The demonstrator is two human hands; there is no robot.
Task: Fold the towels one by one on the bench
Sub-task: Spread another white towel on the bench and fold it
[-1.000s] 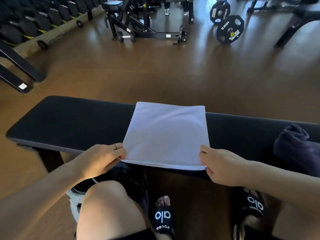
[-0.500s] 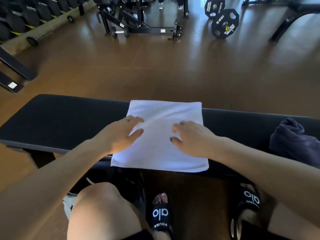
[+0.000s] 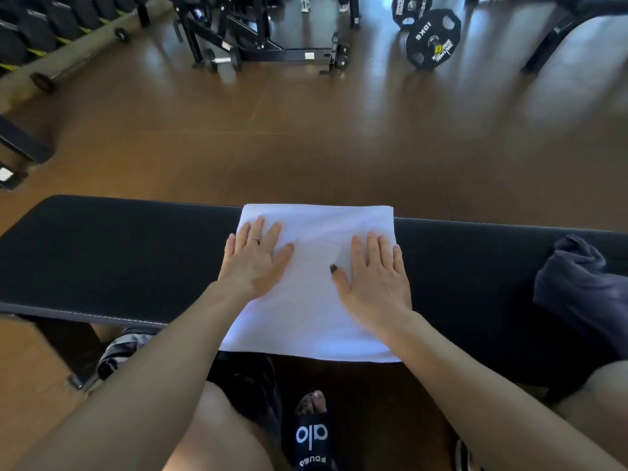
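Both hands are laid flat, palms down, on the white towel (image 3: 316, 266) in the middle of the frame. The left hand (image 3: 253, 263) is set on the towel's left part with straight fingers pointed toward the top of the frame and a thin ring (image 3: 253, 239) seen on one finger. The right hand (image 3: 372, 277) is pressed on the right part the same way, thumb stuck out toward the centre. Nothing is gripped by either one; fingers are spread and straight, so no grip is closed on anything.

The towel is spread on the black padded surface (image 3: 119, 260), which runs left to right across the frame. A crumpled dark cloth (image 3: 581, 287) is parked on the surface at the right edge, well apart from the towel. Weight plates (image 3: 433, 39) and a rack frame (image 3: 258, 39) are seen on the brown floor (image 3: 306, 137) up top. A black slide sandal (image 3: 311, 436) is seen at the bottom.

The towel looks roughly square, so no clear long axis can be told; its near edge hangs just over the surface's front edge.
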